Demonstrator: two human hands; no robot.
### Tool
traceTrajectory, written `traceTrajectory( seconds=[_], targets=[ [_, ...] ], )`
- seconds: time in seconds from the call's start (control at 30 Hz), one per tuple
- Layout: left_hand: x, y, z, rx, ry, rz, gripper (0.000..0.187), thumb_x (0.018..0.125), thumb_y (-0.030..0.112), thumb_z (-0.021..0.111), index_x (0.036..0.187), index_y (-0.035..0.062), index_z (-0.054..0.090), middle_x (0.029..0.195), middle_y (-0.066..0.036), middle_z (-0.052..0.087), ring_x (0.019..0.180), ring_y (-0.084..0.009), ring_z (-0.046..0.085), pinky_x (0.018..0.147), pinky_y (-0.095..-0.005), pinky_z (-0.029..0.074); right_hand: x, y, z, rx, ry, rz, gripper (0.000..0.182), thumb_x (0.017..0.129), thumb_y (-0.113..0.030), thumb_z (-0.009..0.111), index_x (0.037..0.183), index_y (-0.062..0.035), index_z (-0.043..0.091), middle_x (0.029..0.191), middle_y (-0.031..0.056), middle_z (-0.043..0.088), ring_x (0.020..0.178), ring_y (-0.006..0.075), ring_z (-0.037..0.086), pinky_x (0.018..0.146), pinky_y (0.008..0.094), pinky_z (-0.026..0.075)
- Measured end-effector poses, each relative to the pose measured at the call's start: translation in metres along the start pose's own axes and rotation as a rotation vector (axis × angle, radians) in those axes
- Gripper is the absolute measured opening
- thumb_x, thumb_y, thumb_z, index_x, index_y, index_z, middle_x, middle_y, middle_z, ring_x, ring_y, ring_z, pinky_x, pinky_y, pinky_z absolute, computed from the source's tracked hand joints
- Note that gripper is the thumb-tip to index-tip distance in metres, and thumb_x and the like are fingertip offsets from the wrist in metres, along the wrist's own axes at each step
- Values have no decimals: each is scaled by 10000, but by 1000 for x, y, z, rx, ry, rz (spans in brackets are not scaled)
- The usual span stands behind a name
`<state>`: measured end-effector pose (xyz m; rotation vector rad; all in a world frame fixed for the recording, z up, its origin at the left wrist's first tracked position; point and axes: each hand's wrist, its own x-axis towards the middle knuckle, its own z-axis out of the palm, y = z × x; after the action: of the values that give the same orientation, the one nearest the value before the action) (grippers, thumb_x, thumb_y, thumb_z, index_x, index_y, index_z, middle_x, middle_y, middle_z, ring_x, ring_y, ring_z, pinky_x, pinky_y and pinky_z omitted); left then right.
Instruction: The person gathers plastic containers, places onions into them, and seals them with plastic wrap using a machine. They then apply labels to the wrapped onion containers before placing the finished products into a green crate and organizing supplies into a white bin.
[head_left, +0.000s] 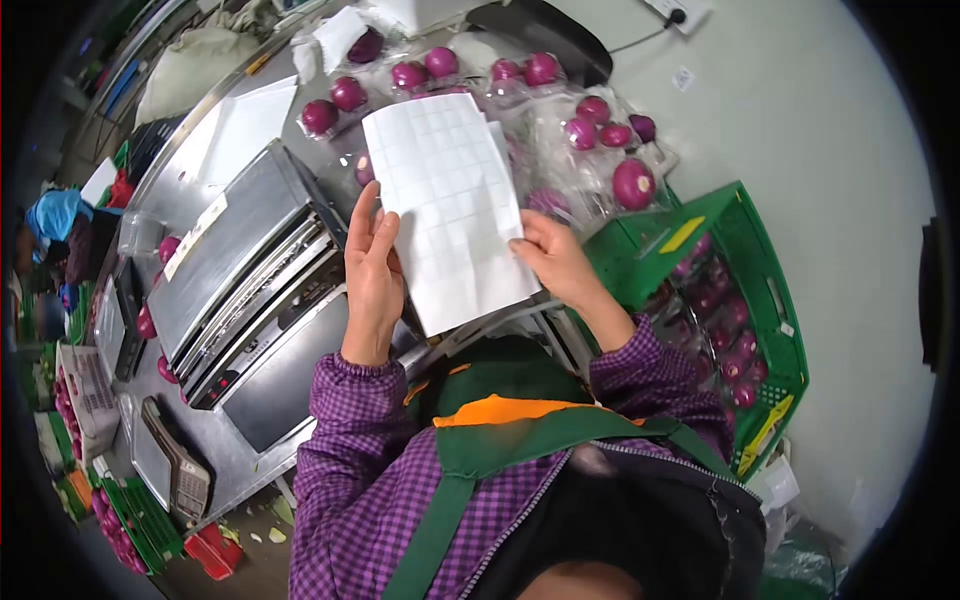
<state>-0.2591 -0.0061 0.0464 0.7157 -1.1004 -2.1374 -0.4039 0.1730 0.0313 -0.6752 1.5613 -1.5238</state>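
Observation:
A white sheet of labels (450, 210) with a faint grid is held up in front of the body. My right hand (560, 262) pinches its right edge between thumb and fingers. At the sheet's left edge is my left hand (374, 275), with thumb and index finger raised and apart; its other fingers are partly hidden, and whether it grips the sheet is unclear. Behind the sheet, purple onions (634, 184) lie on the table in clear plastic packs.
A metal wrapping machine (245, 250) stands to the left, with a scale (175, 465) beyond it. At the right, a green crate (775, 300) holds packed purple onions. A socket strip (680, 14) lies at the top right.

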Motion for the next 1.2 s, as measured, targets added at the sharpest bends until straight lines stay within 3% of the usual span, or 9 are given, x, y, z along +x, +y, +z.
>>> traceTrajectory(
  seconds=[0.07, 0.13, 0.27, 0.37, 0.6, 0.7, 0.93, 1.03, 1.2],
  targets=[
    [-4, -15, 6, 34, -16, 21, 433, 923, 89, 558, 1340, 61, 447, 1113, -55, 607, 941, -105, 578, 808, -231, 480, -26, -1, -16, -54, 211, -88, 349, 885, 32, 492, 1233, 44, 487, 991, 93, 657, 884, 100, 603, 764, 240, 470],
    [0, -53, -15, 361, -129, 144, 413, 907, 43, 566, 1309, 41, 473, 1126, -72, 608, 958, -134, 587, 816, -245, 481, -53, 4, -30, -119, 376, -148, 328, 890, 48, 464, 1217, 56, 490, 1013, 114, 654, 910, 119, 612, 790, 243, 471],
    [-17, -88, -27, 1365, -402, 472, 745, 653, 206, 809, 1308, 77, 478, 1312, -171, 487, 1209, -323, 459, 1008, -426, 377, -93, 21, -38, -244, 565, -190, 302, 896, 48, 445, 1190, 84, 504, 1028, 135, 650, 929, 130, 614, 791, 241, 471],
    [-19, -99, -20, 1538, -410, 502, 822, 601, 232, 829, 1328, 116, 464, 1382, -174, 405, 1295, -378, 336, 1064, -490, 279, -95, 29, -35, -211, 589, -34, 315, 896, 36, 452, 1204, 85, 498, 1038, 141, 645, 922, 132, 613, 797, 245, 468],
    [-38, -84, -3, 1636, -613, 472, 984, 533, 239, 854, 1389, 146, 377, 1446, -177, 306, 1326, -402, 273, 1063, -548, 243, -123, 35, -27, -50, 583, -77, 337, 904, 9, 449, 1232, 78, 491, 1079, 132, 627, 937, 136, 602, 822, 257, 462],
    [-53, -106, -21, 1807, -768, 597, 1112, 483, 265, 857, 1430, 153, 284, 1478, -177, 221, 1339, -415, 236, 1055, -594, 215, -130, 46, -23, 473, 518, 170, 333, 922, -84, 511, 1221, 63, 507, 1117, 118, 602, 963, 159, 592, 842, 284, 474],
    [-73, -116, -29, 1819, -830, 674, 900, 655, 182, 736, 1434, 152, 288, 1503, -167, 181, 1360, -394, 217, 1072, -591, 190, -107, 75, -20, 492, 400, 192, 357, 888, -72, 573, 1209, 67, 501, 1140, 119, 592, 957, 172, 592, 835, 308, 483],
    [-83, -119, -33, 1940, -875, 524, 822, 731, 120, 649, 1455, 201, 268, 1524, -145, 158, 1399, -367, 158, 1097, -578, 158, -133, 53, -26, 358, 431, 15, 371, 866, -36, 562, 1220, 49, 490, 1093, 107, 612, 943, 166, 601, 825, 304, 489],
    [-60, -113, -39, 1572, -623, 735, 347, 743, 67, 605, 1088, 85, 620, 1238, -123, 556, 1186, -299, 484, 1018, -436, 359, -191, 66, -67, 508, 16, 309, 433, 847, -55, 569, 1265, 12, 483, 1092, 91, 618, 938, 162, 616, 843, 294, 493]
  ],
)
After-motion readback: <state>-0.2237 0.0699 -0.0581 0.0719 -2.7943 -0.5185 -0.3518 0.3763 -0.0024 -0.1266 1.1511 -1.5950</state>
